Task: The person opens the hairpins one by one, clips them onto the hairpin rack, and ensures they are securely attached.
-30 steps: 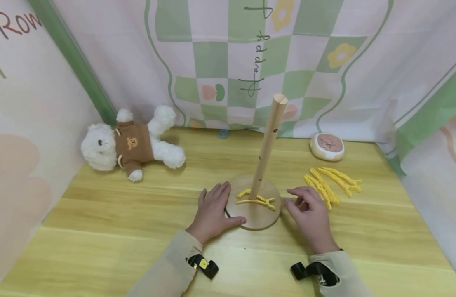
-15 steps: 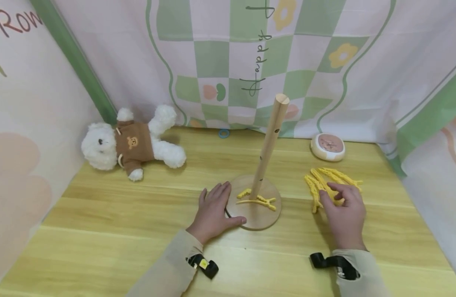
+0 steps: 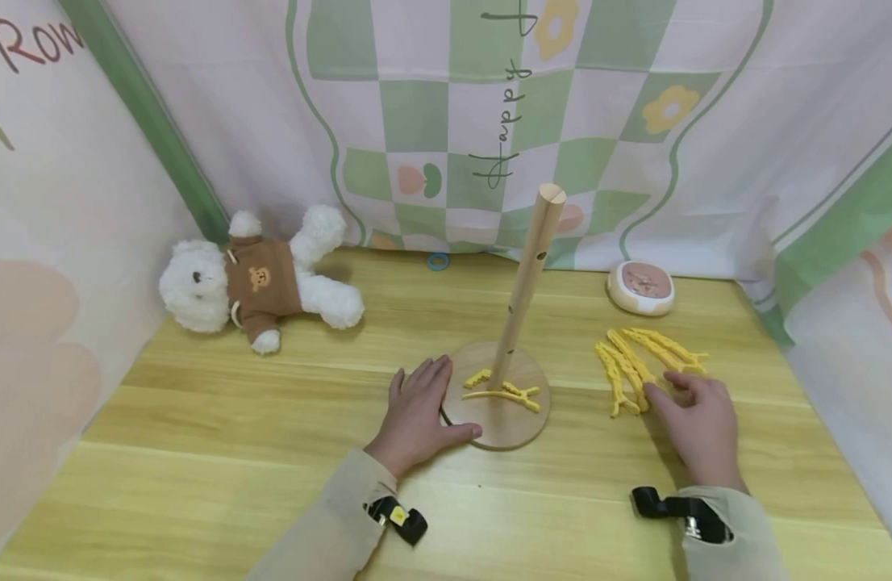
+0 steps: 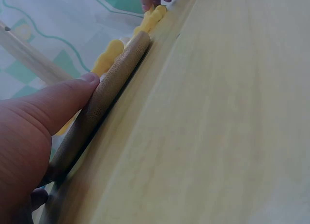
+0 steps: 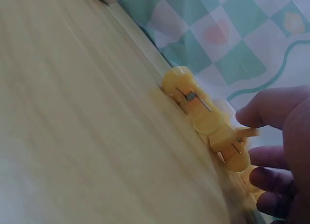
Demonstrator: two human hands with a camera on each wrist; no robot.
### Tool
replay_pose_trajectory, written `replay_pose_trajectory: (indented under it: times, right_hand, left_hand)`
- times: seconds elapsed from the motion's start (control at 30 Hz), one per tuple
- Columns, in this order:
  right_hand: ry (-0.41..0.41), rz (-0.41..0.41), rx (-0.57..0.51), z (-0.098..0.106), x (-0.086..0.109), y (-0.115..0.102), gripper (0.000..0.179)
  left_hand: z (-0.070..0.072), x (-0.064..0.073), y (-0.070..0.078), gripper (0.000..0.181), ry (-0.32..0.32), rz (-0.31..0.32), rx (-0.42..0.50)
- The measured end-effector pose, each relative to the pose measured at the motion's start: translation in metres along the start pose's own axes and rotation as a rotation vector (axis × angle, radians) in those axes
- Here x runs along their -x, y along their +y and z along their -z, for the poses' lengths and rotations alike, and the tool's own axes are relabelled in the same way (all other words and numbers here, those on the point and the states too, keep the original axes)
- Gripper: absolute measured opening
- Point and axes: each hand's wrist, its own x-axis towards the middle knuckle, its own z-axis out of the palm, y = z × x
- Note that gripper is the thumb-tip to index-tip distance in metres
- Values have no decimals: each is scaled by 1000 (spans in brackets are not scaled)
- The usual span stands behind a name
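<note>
A wooden post stands on a round wooden base, where yellow spring clips lie by its foot. My left hand rests at the base's left rim, fingers fairly straight and thumb on top; the left wrist view has that thumb against the edge. To the right lie several yellow spring clips. My right hand reaches to their near ends, thumb and forefinger parted. Close up, springs show on the clips, and one clip's handle sits between thumb and fingers, without a visible firm pinch.
A white plush toy in a brown top lies at the back left. A small blue ring and a white-and-pink rounded device are near the back curtain. The wooden table has curtains at its sides.
My right hand has moved away from the base to the right, over the clips, and down to their near ends. Some clips there shifted slightly. My left hand stays put.
</note>
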Motion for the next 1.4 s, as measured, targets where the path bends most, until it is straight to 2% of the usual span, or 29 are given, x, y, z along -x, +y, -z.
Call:
replay_pose_trajectory:
  times: [0.27, 0.53, 0.73, 0.8, 0.87, 1.1, 1.4]
  right_hand:
    - [-101, -7, 41, 3, -1, 3, 60]
    - [-106, -33, 60, 3, -2, 3, 61]
    - [-91, -135, 35, 3, -1, 0, 65]
    - [-74, -143, 18, 3, -1, -1, 64]
    - [-49, -115, -3, 2, 0, -4, 59]
    - [-1, 77, -54, -2, 6, -20, 47]
    - [22, 308, -47, -11, 10, -26, 34]
  left_hand:
    - [1, 0, 1, 108, -1, -5, -7]
    - [0, 0, 0, 108, -3, -3, -1]
    - [0, 0, 0, 108, -3, -3, 3]
    - [0, 0, 0, 108, -4, -3, 3]
    - [0, 0, 0, 108, -5, -3, 3]
    - [-2, -1, -2, 108, 2, -9, -2]
    - [-1, -1, -3, 109, -6, -1, -4]
